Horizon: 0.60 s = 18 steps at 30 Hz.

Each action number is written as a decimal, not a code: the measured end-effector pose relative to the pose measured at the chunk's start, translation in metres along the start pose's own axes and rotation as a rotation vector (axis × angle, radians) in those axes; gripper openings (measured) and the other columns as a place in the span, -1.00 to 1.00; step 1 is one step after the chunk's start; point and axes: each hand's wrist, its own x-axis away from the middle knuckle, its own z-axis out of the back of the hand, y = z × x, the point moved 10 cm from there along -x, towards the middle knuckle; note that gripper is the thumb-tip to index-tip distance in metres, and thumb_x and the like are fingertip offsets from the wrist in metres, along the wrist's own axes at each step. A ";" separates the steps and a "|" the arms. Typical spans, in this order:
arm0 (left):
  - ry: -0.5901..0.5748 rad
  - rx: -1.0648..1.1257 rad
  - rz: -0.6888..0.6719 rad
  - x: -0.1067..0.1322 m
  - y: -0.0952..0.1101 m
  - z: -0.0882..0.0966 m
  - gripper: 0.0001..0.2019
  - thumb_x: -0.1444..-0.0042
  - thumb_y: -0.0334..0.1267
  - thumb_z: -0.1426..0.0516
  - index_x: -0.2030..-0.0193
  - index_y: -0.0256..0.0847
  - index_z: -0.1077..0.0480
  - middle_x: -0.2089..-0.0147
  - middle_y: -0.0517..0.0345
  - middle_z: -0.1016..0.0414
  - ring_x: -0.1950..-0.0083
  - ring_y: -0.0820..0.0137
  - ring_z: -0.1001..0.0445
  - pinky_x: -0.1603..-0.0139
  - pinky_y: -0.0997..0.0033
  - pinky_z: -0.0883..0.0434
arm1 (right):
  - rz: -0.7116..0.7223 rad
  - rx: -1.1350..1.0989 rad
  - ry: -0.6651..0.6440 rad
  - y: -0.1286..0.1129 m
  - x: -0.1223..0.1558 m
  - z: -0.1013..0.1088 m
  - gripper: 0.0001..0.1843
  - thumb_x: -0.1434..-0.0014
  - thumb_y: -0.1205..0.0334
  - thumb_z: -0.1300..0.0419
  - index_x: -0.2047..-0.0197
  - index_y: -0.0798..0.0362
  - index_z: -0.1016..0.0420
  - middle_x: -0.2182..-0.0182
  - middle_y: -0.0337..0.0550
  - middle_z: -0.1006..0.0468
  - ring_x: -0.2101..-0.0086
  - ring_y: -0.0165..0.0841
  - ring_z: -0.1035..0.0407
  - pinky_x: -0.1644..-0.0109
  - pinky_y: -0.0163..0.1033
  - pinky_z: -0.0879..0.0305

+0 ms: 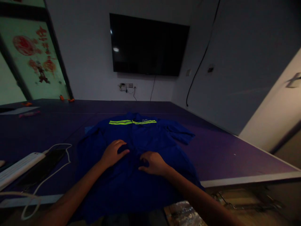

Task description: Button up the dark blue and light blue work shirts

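Observation:
A dark blue work jacket (155, 141) lies spread on the purple tabletop, its collar pointing away from me. Yellow-green reflective strips (121, 122) cross its chest, and the right-hand sleeve (180, 131) reaches out to the side. The hem hangs over the near table edge. My left hand (114, 153) rests on the jacket's front, left of the middle, thumb and fingers apart. Just right of the front opening, my right hand (154, 162) has its fingers bent and a gap between thumb and forefinger, with nothing visible in it.
On the left lie a white power strip (21, 168), a dark phone-like slab (43, 166) and a looping white cable (68, 153). The table's pale edge (249, 179) runs along the right. A large black screen (150, 44) hangs on the far wall.

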 end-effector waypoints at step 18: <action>0.229 -0.062 0.102 0.127 0.015 0.066 -0.78 -0.07 -0.17 0.00 0.36 -0.13 -0.45 0.36 0.13 -0.48 0.35 0.41 -0.47 0.35 0.46 -0.45 | -0.501 -0.069 0.545 0.122 0.172 0.082 -0.64 -0.03 0.20 -0.03 0.08 0.04 -0.39 0.31 -0.06 -0.49 0.25 -0.21 -0.38 0.09 -0.08 -0.28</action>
